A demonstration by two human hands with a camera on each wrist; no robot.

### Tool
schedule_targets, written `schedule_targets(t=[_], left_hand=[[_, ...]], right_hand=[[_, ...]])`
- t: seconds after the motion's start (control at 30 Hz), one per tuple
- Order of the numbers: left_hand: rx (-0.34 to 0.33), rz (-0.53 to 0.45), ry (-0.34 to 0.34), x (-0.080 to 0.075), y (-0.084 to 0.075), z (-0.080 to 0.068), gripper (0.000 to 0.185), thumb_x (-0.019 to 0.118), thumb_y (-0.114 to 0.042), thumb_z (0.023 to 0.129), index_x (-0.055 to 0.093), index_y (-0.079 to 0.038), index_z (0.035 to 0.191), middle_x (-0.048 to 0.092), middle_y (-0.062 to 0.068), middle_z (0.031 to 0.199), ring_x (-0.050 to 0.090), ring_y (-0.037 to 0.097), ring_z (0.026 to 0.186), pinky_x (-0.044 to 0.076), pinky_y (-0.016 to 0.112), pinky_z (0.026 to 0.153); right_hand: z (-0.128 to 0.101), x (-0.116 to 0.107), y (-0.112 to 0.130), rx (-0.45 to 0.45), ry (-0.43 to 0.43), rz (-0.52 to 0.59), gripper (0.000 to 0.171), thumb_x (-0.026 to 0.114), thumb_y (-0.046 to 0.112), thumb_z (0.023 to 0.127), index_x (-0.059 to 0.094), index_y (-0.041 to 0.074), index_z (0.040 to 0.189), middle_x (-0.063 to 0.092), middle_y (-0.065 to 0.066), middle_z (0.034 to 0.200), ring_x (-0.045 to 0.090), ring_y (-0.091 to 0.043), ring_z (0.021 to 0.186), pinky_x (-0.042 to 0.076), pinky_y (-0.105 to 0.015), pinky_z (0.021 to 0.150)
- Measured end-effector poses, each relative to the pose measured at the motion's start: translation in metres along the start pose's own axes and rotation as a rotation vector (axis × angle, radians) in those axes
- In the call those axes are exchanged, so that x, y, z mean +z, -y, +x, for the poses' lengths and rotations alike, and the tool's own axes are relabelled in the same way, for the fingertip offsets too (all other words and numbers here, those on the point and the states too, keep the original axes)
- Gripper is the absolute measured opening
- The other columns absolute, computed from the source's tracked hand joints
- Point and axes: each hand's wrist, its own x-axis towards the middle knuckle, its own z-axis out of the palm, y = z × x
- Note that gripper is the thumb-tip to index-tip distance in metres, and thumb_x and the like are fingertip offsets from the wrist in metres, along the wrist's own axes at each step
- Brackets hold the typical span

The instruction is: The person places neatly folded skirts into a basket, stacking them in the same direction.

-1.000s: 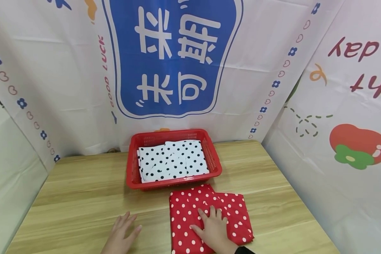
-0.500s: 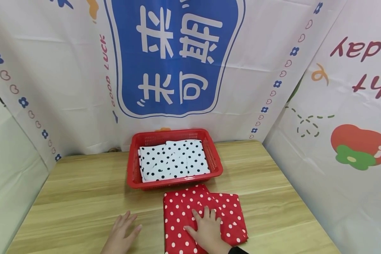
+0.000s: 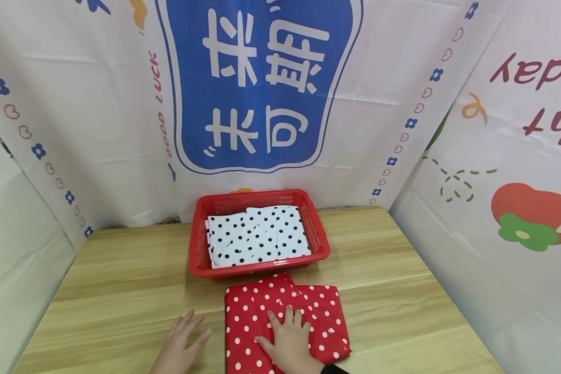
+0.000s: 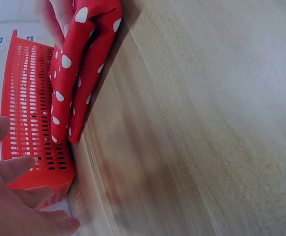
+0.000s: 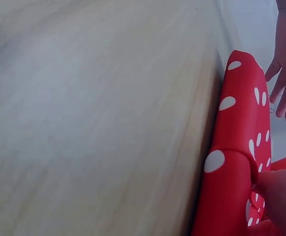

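Note:
A folded red cloth with white dots (image 3: 248, 322) lies on the table in front of the basket. My right hand (image 3: 290, 340) rests flat on its top with the fingers spread. To the cloth's left, my left hand (image 3: 177, 345) is held apart from it, fingers extended and nothing in them. In the left wrist view the cloth's thick folded edge (image 4: 66, 88) shows, with the left hand's fingers (image 4: 12, 169) at the lower left. The right wrist view has the cloth (image 5: 231, 147) close up, its layers stacked.
Behind the red cloth stands a red plastic basket (image 3: 320, 244) holding folded white cloth with black dots (image 3: 257, 236). A printed curtain (image 3: 378, 93) hangs along the back of the wooden table (image 3: 121, 291), with more sheeting at both sides.
The red cloth has slid to the left along the table with my right hand on top of it, closer to my left hand. The left hand has stayed nearly still.

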Motion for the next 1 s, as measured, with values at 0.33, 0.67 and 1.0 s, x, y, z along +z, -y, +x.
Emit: schedule_targets(t=[0.33, 0.67, 1.0], left_hand=[[0.009, 0.002, -0.015, 0.003, 0.000, 0.001, 0.049, 0.060, -0.027, 0.096, 0.054, 0.007, 0.132, 0.037, 0.036, 0.142, 0.028, 0.057, 0.131, 0.029, 0.070, 0.101], [-0.050, -0.003, 0.006, 0.016, -0.004, 0.010, 0.048, 0.059, -0.022, 0.097, 0.051, 0.011, 0.131, 0.052, 0.031, 0.129, 0.045, 0.051, 0.122, 0.039, 0.062, 0.099], [-0.280, -0.082, 0.111, 0.024, -0.005, 0.026, 0.061, 0.062, -0.028, 0.096, 0.043, 0.019, 0.130, 0.062, 0.027, 0.109, 0.061, 0.038, 0.100, 0.053, 0.051, 0.085]], right_hand=[[0.002, 0.003, 0.009, -0.010, 0.006, 0.000, 0.073, 0.077, 0.053, 0.073, 0.059, 0.018, 0.135, 0.046, -0.023, 0.131, 0.040, -0.043, 0.119, 0.038, -0.065, 0.094], [0.004, -0.026, -0.011, 0.021, -0.158, 0.270, 0.061, 0.075, 0.044, 0.081, 0.059, 0.008, 0.129, 0.053, -0.017, 0.119, 0.051, -0.033, 0.108, 0.049, -0.056, 0.086], [0.016, -0.065, -0.112, 0.294, -0.186, 0.577, 0.045, 0.063, 0.011, 0.092, 0.050, -0.016, 0.126, 0.057, -0.034, 0.117, 0.059, -0.045, 0.103, 0.053, -0.051, 0.084]])
